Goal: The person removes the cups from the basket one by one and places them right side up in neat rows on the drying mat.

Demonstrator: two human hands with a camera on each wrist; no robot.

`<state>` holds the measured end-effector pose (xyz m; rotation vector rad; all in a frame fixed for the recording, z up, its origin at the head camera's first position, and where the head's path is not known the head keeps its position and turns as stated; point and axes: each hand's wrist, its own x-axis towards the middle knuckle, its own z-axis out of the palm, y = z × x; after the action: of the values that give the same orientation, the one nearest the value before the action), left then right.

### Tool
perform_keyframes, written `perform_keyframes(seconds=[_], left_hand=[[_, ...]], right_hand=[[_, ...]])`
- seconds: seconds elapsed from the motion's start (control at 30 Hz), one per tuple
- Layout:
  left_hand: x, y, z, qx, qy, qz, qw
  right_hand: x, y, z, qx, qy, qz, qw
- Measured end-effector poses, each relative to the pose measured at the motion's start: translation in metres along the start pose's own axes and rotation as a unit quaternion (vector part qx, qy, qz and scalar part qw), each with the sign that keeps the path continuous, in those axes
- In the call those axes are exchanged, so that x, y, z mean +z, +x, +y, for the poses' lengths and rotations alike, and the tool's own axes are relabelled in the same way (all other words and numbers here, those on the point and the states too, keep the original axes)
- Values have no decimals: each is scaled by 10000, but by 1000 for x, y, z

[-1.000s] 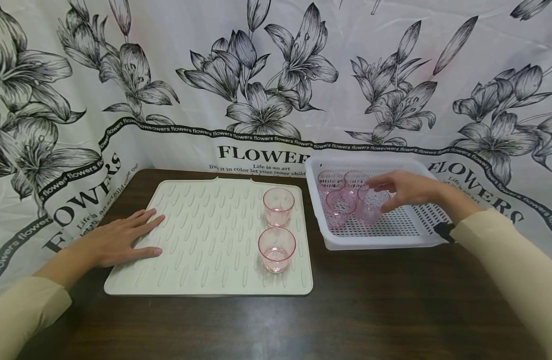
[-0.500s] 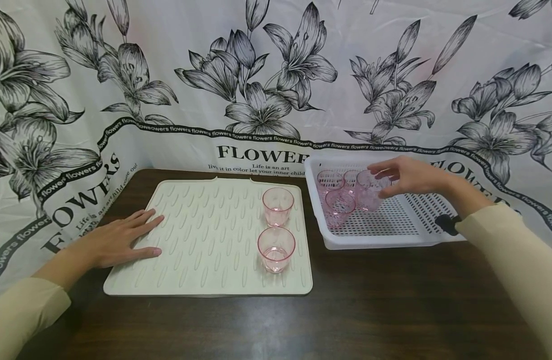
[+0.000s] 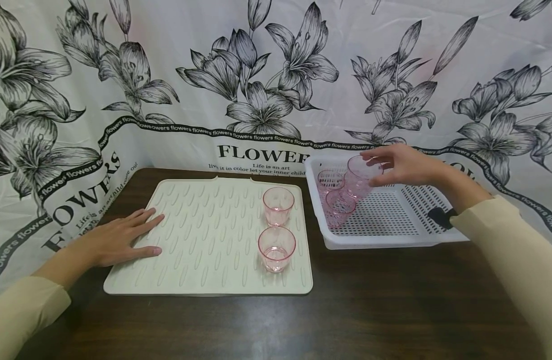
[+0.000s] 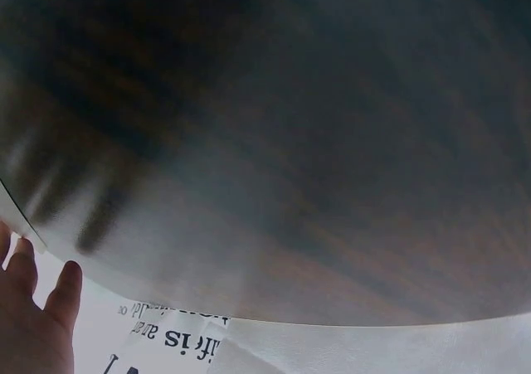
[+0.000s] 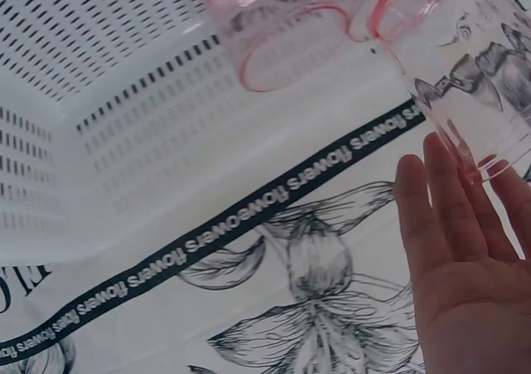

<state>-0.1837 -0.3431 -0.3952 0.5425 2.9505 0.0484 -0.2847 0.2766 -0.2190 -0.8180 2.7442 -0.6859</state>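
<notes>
My right hand (image 3: 406,165) grips a clear pink tumbler (image 3: 359,182) near its rim with fingers and thumb, raised over the left part of a white perforated basket (image 3: 424,240). In the right wrist view, the fingertips meet the edge of this tumbler (image 5: 477,84). Other pink tumblers stand inside the basket: one at the front (image 3: 341,207), one behind it (image 3: 329,181); the held one partly covers that corner. My left hand (image 3: 118,240) lies with spread fingers on the left edge of a cream ridged mat (image 3: 199,235). At the mat's right side stand a rear tumbler (image 3: 278,207) and a front tumbler (image 3: 276,252).
A dark wooden table (image 3: 258,325) carries the mat and, to its right, the basket. White cloth (image 3: 168,75) printed with black lilies and lettering hangs behind and along the left side. A black item (image 3: 440,218) shows by the right wrist.
My right hand has lifted a tumbler from the basket's front row, moving it up, back and slightly left. The left hand stays in place on the mat.
</notes>
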Motion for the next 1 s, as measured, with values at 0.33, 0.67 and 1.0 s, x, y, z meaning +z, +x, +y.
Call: perform_keyframes(seconds=[0.33, 0.67, 1.0], left_hand=[[1, 0, 0, -23, -1, 16, 10000], [-1, 0, 1, -45, 8, 0, 10000], [0, 0, 2, -100, -1, -41, 9999]], right_hand=[[4, 10, -22, -281, 121, 46, 9995], [13, 24, -45, -650, 103, 201, 9976], [35, 47, -70, -1190, 515, 188, 9914]])
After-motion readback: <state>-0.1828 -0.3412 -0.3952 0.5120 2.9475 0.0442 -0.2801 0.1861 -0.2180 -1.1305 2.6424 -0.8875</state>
